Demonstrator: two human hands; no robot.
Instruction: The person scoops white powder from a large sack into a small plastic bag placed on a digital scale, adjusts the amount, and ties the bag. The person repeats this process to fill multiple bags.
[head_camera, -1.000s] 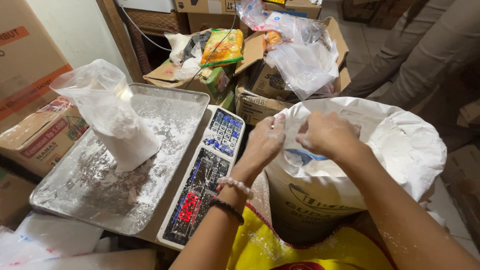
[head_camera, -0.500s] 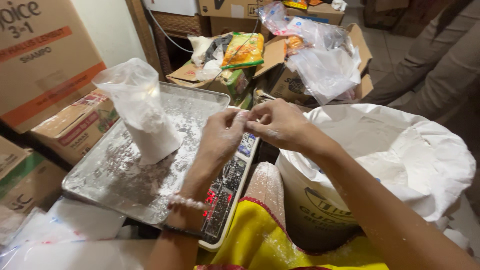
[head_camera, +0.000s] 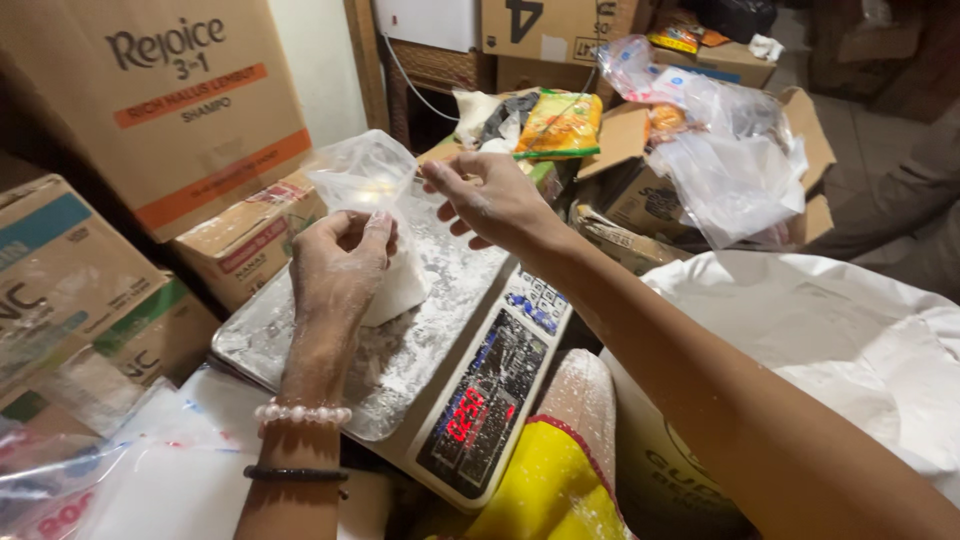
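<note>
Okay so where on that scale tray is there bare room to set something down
The scale tray has bare metal in front of the clear bag of white powder, toward its near corner, and along the right strip beside the keypad. The left hand and right hand crowd the bag's mouth. Cardboard boxes hem the tray's left edge.

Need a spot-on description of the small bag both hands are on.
Start at the metal scale tray, dusted white. A clear bag stands on it, left hand and right hand gripping its top. Unlike the empty bags behind, it holds white powder.
</note>
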